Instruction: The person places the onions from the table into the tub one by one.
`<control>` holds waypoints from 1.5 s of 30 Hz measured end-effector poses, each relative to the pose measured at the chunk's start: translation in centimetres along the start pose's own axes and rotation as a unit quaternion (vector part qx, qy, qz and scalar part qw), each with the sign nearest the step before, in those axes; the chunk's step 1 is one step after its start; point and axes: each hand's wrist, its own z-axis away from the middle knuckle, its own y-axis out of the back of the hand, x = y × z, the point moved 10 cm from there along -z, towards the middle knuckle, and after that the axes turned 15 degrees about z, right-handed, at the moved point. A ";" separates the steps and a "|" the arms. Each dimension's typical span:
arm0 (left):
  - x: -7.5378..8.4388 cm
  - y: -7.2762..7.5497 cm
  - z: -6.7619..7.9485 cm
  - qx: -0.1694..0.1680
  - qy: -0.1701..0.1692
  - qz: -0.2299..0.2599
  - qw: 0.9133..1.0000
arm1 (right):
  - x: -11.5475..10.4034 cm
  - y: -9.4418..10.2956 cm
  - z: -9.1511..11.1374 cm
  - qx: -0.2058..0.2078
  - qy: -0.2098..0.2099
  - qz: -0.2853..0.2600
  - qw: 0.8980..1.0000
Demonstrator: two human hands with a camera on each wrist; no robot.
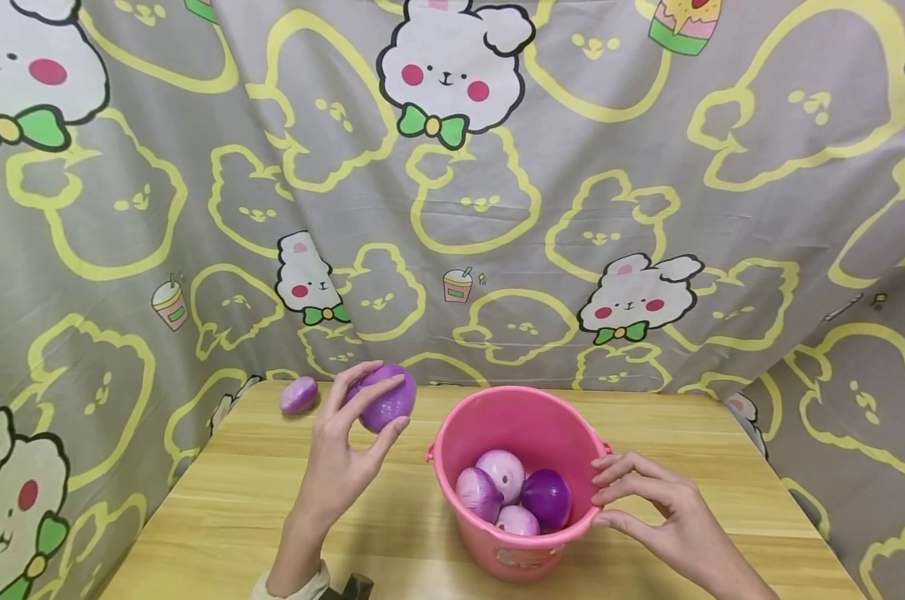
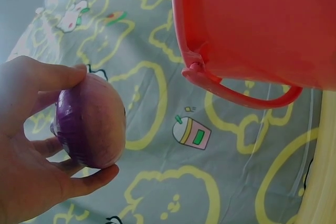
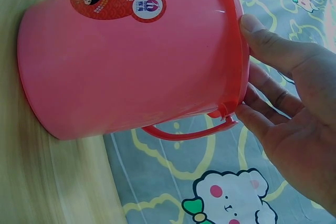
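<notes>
Purple onion (image 1: 388, 400), clasped in the left hand (image 1: 340, 462) above the desk (image 1: 392, 500), to the left of the pink bucket (image 1: 550, 433) and apart from it. Thumb and fingers bear on opposite sides of the bulb, leaving much of its surface exposed; in the left wrist view it shows a dark purple zone beside a paler, pinkish one. The right hand (image 1: 666, 508) pinches the bucket's rim, thumb on the outer wall. The bucket stands upright on the desk, its handle (image 3: 184, 137) lowered against the side; four further onions, among them a dark one (image 1: 547, 498), rest at its bottom. Another onion (image 1: 298, 395) lies near the far left corner of the desk.

Handling, as judged from appearance: the onion is probably firm and fairly light, though whether it is real or imitation cannot be told. Its glossy, rounded skin may be slippery, and a real one would bruise if dropped; the best hold is across the widest girth, with the thumb opposed to spread fingers. The bucket appears to be thin plastic, light and slightly flexible, best steadied at its thickened rim.
</notes>
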 end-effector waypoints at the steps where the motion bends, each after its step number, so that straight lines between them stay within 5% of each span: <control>1: 0.0 -0.1 0.0 -0.001 0.000 0.001 1.000 | 0.0 0.1 0.0 0.001 0.000 0.001 1.000; 45: 0.7 -2.5 -0.3 -0.022 -0.003 0.028 0.999 | 0.1 0.1 0.0 -0.001 -0.004 -0.004 1.000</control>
